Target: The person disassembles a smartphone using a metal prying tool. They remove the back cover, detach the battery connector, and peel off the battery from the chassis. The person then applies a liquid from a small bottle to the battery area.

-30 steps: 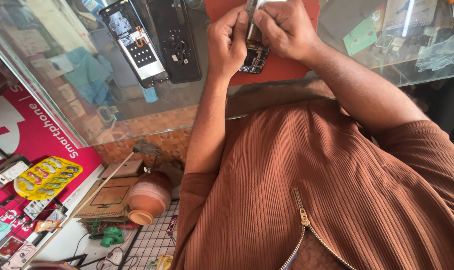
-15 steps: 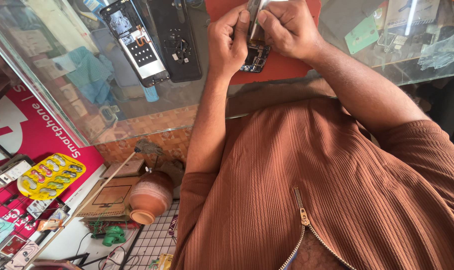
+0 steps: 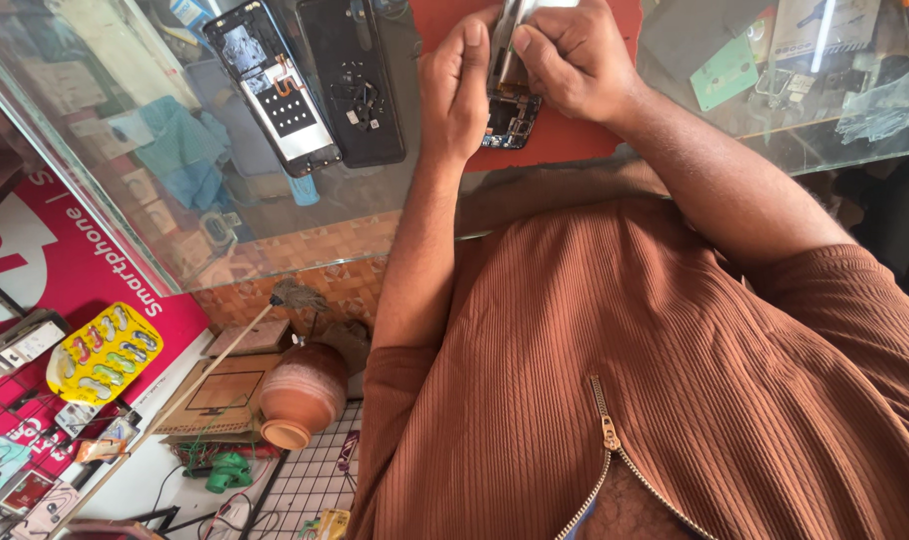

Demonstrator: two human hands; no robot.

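Note:
Both of my hands work at the far edge of a glass counter [image 3: 125, 200], over a red mat [image 3: 565, 145]. A small opened phone [image 3: 510, 118] with its dark circuit board showing stands tilted on the mat. My left hand [image 3: 455, 95] grips its left side, thumb pointing up. My right hand [image 3: 575, 60] pinches a silvery metal piece [image 3: 510, 25] against the phone's top. The upper end of that piece is cut off by the frame edge.
Two more opened phones [image 3: 275, 90] [image 3: 355, 80] lie on the glass to the left. A green board piece [image 3: 725, 75] and clear plastic bits lie to the right. Below the counter are a clay pot [image 3: 300, 395], a yellow blister pack [image 3: 105, 350] and a long-handled brush [image 3: 175, 400].
Both hands stay on the opened phone with only small finger shifts. The view has drifted slightly.

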